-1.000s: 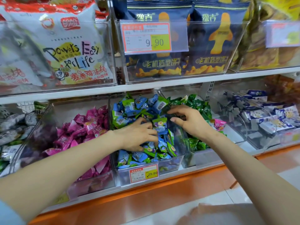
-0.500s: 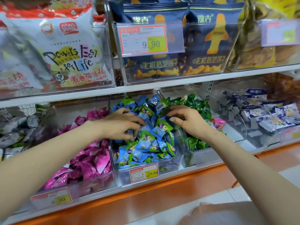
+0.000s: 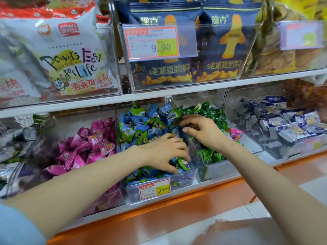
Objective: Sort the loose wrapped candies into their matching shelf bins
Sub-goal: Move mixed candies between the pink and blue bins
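The middle clear bin (image 3: 185, 182) holds mixed blue and green wrapped candies (image 3: 141, 124). My left hand (image 3: 164, 152) reaches into its front part, fingers spread and bent down onto the pile beside a green-and-purple candy (image 3: 184, 163); no candy is plainly held. My right hand (image 3: 203, 133) sits at the bin's right wall, thumb and fingers curled at its top edge. The bin to the left holds pink candies (image 3: 92, 144), the one to the right dark green candies (image 3: 212, 114). One pink candy (image 3: 236, 134) lies among the green ones.
Grey wrapped sweets (image 3: 10, 138) fill the far-left bin, and blue-and-white packets (image 3: 292, 128) the far-right one. A price tag (image 3: 154, 189) hangs on the middle bin. The upper shelf (image 3: 159, 97) carries snack bags in clear bins. An orange ledge (image 3: 177, 209) runs below.
My left hand has moved from the bin's upper left part down and right to its front. My right hand has stayed at the bin's right wall.
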{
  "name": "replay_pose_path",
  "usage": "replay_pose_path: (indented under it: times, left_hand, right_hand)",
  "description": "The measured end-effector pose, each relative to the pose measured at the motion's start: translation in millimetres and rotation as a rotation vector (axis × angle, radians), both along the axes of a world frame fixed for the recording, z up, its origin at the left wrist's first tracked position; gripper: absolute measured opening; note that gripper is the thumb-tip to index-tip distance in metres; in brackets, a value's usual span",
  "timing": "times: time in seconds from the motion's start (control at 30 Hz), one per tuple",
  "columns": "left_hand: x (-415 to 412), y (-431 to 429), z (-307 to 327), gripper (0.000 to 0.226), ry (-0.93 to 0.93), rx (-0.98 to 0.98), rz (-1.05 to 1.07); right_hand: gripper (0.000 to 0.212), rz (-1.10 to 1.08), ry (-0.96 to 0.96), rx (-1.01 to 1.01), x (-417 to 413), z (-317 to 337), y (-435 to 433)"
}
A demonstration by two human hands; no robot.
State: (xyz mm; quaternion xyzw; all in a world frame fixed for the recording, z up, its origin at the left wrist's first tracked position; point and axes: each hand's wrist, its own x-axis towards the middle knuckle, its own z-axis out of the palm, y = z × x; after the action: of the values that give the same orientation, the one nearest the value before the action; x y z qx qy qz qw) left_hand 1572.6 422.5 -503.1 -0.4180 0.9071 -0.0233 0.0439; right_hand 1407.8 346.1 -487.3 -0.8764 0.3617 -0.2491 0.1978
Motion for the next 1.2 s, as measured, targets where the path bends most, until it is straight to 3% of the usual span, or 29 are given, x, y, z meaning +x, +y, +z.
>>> replay_pose_path:
  times: [0.17, 0.33, 0.47, 0.63, 0.83, 0.97, 1.1, 1.2]
  left_hand:
    - [-0.1, -11.6, -2.7, 0.038, -0.128, 0.062, 0.019]
    - [22.4, -10.1, 7.2, 0.03, -0.088, 0.136, 0.032]
    - [48.2, -4.5, 13.2, 0.047, -0.07, 0.099, 0.002]
    - [54.6, 4.7, 24.7, 0.032, -0.009, 0.121, 0.065]
    - [17.7, 3.4, 21.0, 0.048, 0.045, 0.012, 0.018]
    - [-6.6, -7.1, 5.7, 0.045, -0.068, 0.192, 0.027]
    - [-11.4, -15.9, -6.3, 0.042, -0.277, 0.202, 0.048]
    - [-16.8, -17.3, -6.3, 0.038, -0.321, 0.204, 0.042]
  right_hand:
    - [0.023, 0.017, -0.017, 0.008, -0.9, -0.7, 0.4]
    - [0.023, 0.033, -0.014, 0.017, -1.8, -1.5, 0.3]
    - [0.022, 0.027, -0.02, 0.016, -1.6, -2.8, -0.9]
    - [0.021, 0.013, -0.012, 0.006, -0.5, -1.5, -1.3]
    - [0.022, 0.006, 0.006, -0.027, 0.2, -0.6, 0.2]
    - [0.021, 0.008, 0.01, -0.017, -0.3, -0.5, 0.4]
    - [0.02, 0.004, 0.009, -0.018, 0.6, -0.2, 1.1]
    - [0.022, 0.028, -0.004, 0.03, -1.2, 0.6, 3.7]
